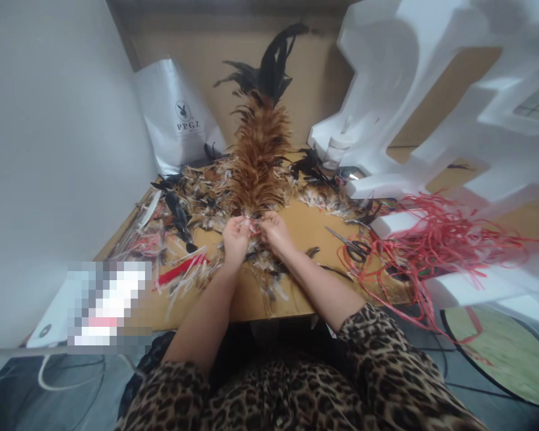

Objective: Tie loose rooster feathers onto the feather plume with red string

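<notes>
A tall bundle of brown feathers [261,152], topped by long black plumes [273,63], lies on the wooden table with its lower end toward me. At that lower end my left hand [236,239] and my right hand [276,232] work close together, both closed in a pinch. A short bit of red string [253,227] shows between the fingertips. Exactly how each hand grips it is too small to make out. Loose feathers [269,272] are scattered just below my hands.
Scissors [354,245] lie to the right, beside tangled red strings [435,251] and white foam packing [386,78]. A silver bag [179,120] stands at back left. Feather piles [206,191], a black feather [178,212] and a red strip [182,270] lie left.
</notes>
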Available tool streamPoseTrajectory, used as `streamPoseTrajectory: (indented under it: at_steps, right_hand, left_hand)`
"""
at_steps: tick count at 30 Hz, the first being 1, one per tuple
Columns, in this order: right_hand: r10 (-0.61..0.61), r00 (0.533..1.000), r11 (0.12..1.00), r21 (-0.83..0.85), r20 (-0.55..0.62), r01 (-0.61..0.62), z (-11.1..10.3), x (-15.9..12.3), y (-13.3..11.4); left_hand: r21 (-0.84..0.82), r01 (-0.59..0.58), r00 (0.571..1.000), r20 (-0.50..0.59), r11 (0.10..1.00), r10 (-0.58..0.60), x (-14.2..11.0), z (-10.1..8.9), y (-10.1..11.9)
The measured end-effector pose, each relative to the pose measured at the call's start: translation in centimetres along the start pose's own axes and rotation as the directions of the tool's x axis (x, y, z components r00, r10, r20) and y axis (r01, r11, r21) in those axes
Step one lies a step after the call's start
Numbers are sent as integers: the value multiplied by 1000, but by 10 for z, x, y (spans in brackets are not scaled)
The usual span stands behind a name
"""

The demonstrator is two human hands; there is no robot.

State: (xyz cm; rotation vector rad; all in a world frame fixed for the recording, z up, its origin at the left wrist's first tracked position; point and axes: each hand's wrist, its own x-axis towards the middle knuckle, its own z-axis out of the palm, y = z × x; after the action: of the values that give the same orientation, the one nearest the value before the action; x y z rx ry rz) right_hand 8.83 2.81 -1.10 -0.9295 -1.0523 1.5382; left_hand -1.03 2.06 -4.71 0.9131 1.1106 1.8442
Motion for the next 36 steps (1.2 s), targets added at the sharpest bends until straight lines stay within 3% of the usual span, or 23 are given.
streamPoseTrajectory:
  at_steps: [5,8,14,20,25,32,36]
  right_hand:
    - [-137,990,991,7,29,136,4,-5,3]
    - [-153,988,987,51,25,152,1,-7,0]
    - [-60,995,996,76,74,54,-21,-2,-6]
    - [29,984,989,-147,178,-3,-42,2,-14]
    - [99,971,962,-271,216,-38,-52,0,-19]
    - [132,939,876,-482,317,39,-80,0,-24]
    - [104,973,777,-628,208,51,-107,-5,-43]
  left_hand:
    - [28,18,1000,4,999,-18,-2,3,3]
    - [-50,109,994,31,993,-107,-2,1,7]
    - [-287,339,933,225,896,-281,1,-6,18]
    - [-364,490,871,239,792,-430,4,-8,23]
    - [-367,481,876,235,796,-422,6,-10,22]
    - [-370,453,891,204,811,-405,9,-12,21]
    - [-368,436,900,183,821,-396,11,-14,21]
